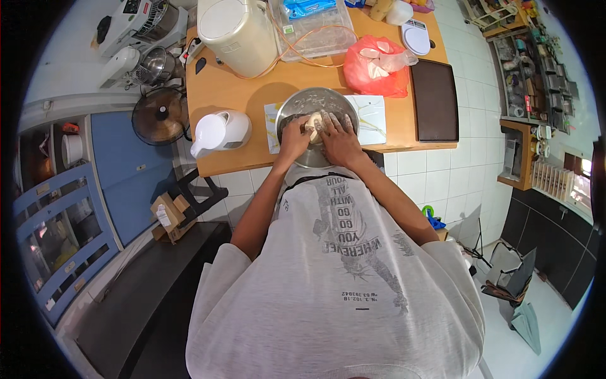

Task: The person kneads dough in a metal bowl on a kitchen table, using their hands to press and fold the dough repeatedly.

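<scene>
Head view, hands (319,136) pressing soft dough (313,123), round steel bowl (297,104)

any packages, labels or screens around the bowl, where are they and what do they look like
Red plastic bag: on the table behind the steel bowl, crumpled, white pieces inside.
Blue packet: far table edge, in a clear tray, flat.
Kitchen scale: far right of the table, white, small grey screen.
Cardboard boxes: on the floor left of the table, brown, white labels.
</scene>
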`<state>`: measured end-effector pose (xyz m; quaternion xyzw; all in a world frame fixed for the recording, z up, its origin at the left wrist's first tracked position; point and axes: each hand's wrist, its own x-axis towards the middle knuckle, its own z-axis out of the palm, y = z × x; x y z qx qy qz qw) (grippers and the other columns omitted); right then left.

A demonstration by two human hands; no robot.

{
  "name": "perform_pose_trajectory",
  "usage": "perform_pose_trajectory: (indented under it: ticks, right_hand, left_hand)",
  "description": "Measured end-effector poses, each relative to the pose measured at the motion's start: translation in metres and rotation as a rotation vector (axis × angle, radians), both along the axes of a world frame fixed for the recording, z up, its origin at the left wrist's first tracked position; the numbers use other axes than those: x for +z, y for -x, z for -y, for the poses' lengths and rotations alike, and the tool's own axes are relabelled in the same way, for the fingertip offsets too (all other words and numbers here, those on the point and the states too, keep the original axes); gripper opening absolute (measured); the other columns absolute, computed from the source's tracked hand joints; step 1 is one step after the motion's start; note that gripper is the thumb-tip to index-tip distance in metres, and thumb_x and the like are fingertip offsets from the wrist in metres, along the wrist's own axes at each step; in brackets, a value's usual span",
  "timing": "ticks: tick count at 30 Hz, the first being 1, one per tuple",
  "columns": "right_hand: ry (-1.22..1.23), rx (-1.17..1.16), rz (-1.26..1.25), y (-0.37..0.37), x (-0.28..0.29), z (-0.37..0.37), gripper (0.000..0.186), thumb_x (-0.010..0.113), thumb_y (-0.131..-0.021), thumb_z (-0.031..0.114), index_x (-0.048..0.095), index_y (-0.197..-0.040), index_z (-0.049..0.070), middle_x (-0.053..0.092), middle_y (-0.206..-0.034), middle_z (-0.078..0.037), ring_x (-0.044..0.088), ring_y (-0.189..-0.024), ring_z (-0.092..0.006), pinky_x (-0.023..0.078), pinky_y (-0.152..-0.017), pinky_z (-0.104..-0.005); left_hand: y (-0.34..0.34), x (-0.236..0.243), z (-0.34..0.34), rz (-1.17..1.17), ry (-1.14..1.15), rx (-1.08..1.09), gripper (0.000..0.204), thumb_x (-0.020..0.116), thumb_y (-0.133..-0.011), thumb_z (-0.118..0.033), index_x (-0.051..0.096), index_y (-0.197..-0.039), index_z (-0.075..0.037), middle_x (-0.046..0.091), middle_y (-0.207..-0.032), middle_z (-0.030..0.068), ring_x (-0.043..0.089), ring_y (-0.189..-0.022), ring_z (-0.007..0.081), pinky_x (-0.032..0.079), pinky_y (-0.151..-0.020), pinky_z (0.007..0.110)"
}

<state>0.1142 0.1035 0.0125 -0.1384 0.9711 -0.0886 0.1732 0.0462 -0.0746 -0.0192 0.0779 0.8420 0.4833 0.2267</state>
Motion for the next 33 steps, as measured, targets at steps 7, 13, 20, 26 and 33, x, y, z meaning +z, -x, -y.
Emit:
perform_pose_trajectory:
  ticks: [7,13,20,26,33]
  right_hand:
    - [0.304,-0.102,0.229,0.024,0.004,-0.020,0.065,0.069,-0.095,0.030,0.052,-0.154,0.008,0.040,-0.166,-0.022,0.042,-0.152,-0.0410,0.035,-0.124,-0.0577]
    - [0.572,-0.003,-0.062,0.008,0.021,-0.007,0.052,0.069,-0.099,0.023,0.056,-0.147,0.007,0.060,-0.147,-0.018,0.067,-0.125,-0.0353,0.055,-0.103,-0.0481]
    - [1.188,-0.637,0.754,0.026,-0.004,0.008,0.043,0.057,-0.110,0.033,0.061,-0.142,0.003,0.072,-0.117,-0.007,0.075,-0.081,-0.0147,0.050,-0.057,-0.0248]
    - [1.038,-0.571,0.807,0.050,-0.016,0.005,0.048,0.057,-0.110,0.037,0.059,-0.145,0.004,0.073,-0.112,-0.007,0.078,-0.080,-0.0181,0.051,-0.055,-0.0258]
    - [1.264,-0.595,0.741,0.037,0.004,0.000,0.046,0.058,-0.110,0.033,0.059,-0.147,0.006,0.069,-0.131,-0.009,0.079,-0.091,-0.0207,0.056,-0.063,-0.0255]
  left_hand:
    - [0.007,0.000,0.002,-0.105,0.103,-0.074,0.039,0.071,-0.087,-0.004,0.072,-0.125,0.003,0.071,-0.122,0.0295,0.068,-0.117,0.0444,0.054,-0.102,0.047]
    - [-0.004,-0.026,0.009,0.133,-0.275,0.184,0.044,0.055,-0.100,-0.002,0.057,-0.144,-0.002,0.069,-0.134,0.0147,0.068,-0.118,0.0259,0.057,-0.097,0.039]
    - [-0.009,0.020,0.018,0.446,-0.513,0.386,0.046,0.043,-0.113,-0.035,0.046,-0.153,-0.012,0.051,-0.157,0.0081,0.047,-0.144,0.0276,0.036,-0.119,0.054]
    - [-0.007,-0.018,0.029,0.282,-0.389,0.239,0.054,0.044,-0.112,-0.046,0.045,-0.154,-0.013,0.050,-0.158,0.0084,0.039,-0.151,0.0271,0.030,-0.121,0.057]
    - [-0.016,-0.017,0.028,0.037,-0.312,0.154,0.055,0.048,-0.110,-0.047,0.052,-0.151,-0.010,0.052,-0.154,0.0096,0.045,-0.145,0.0245,0.037,-0.117,0.048]
